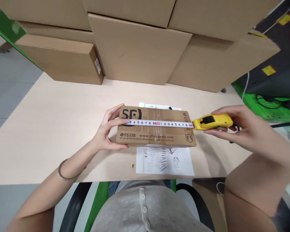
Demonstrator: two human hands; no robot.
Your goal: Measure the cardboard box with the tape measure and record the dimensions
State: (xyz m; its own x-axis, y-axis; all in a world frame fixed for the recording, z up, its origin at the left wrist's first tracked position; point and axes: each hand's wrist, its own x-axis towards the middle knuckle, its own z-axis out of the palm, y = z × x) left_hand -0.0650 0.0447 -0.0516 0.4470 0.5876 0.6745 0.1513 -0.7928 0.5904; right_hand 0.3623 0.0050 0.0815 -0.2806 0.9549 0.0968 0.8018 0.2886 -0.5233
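Note:
A brown cardboard box (145,138) with black SF Express print sits in front of me over sheets of paper (164,161). My left hand (111,129) wraps round its left end, with a finger pressing the end of the white tape blade (147,122) onto the top. The blade runs straight along the box's length to the yellow tape measure (212,122) at the right end. That yellow case is gripped between the thumb and fingers of my right hand (236,125). The blade's tip is hidden under my left finger.
Large cardboard boxes (137,51) stand stacked along the back of the pale table (38,138). A smaller carton (62,61) stands at the back left. Green and black objects with a cable (246,83) are at the right. A chair armrest (74,206) is below the table edge.

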